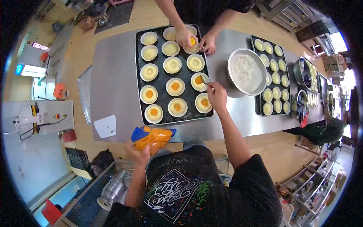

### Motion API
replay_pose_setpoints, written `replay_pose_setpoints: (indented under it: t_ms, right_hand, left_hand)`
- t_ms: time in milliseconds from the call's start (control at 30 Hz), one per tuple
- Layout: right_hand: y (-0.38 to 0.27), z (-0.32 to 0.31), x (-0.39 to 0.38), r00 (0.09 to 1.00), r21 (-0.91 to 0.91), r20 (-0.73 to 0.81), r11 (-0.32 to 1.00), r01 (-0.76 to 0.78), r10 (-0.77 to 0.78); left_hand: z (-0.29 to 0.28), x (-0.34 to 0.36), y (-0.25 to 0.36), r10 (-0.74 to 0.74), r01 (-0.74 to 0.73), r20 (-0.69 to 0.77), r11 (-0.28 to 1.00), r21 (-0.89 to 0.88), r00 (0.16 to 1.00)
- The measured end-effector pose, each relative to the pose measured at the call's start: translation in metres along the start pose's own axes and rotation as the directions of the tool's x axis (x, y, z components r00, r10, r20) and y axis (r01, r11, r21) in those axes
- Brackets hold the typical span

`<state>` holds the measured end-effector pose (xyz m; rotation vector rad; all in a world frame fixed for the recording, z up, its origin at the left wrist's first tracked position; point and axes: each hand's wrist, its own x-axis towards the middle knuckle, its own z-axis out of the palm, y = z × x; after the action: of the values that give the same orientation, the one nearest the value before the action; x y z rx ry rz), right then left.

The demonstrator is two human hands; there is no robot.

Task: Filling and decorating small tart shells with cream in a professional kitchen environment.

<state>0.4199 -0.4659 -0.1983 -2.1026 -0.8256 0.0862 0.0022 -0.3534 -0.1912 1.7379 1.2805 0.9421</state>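
My left hand grips an orange and blue plastic bag just off the table's near edge. In my right hand is a small spoon, its tip at the orange filling on a dough bun in a white paper cup. That cup sits in the right column of a black baking tray. Several nearer buns have orange filling in their middles; farther ones are plain. Across the tray, a co-worker's hand holds a yellow object over a cup, with their other hand beside the tray.
A metal bowl of white flour stands right of my tray on the steel table. Beyond it is a second tray of pale dough pieces, then more bowls. A white scraper lies at the left near edge.
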Motion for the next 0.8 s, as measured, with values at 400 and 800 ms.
replay_pose_setpoints:
  t_ms: [400,800]
  right_hand:
    - [0.067,0.023,0.009,0.924,-0.518,0.147,0.768,0.376,-0.353]
    - [0.05,0.003,0.011,0.93,-0.459,0.029,0.822,0.338,-0.366]
  left_hand:
    - [0.025,-0.003,0.113,-0.279,0.291,-0.099,0.946,0.142,0.955]
    - [0.047,0.015,0.114,-0.143,0.138,-0.069,0.987,-0.08,0.987]
